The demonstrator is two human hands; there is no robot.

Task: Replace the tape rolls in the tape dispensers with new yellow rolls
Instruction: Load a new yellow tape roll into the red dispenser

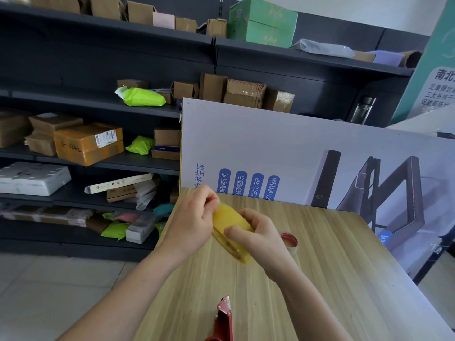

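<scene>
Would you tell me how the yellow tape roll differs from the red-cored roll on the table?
The yellow tape roll is gripped by the left hand and right hand; the red-cored roll lies on the table. The yellow tape roll looks fuller than the red-cored roll. Both are tape.

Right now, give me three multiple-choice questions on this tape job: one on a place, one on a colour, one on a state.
1. Where is the red tape dispenser? A on a shelf; B on the wooden table; C in a hand.
2. What colour is the held tape roll? A yellow; B blue; C white.
3. The roll is: A lying loose; B in one hand; C in both hands.
Answers: B, it lies on the table; A, its surface is yellow; C, left hand and right hand both hold it.
</scene>
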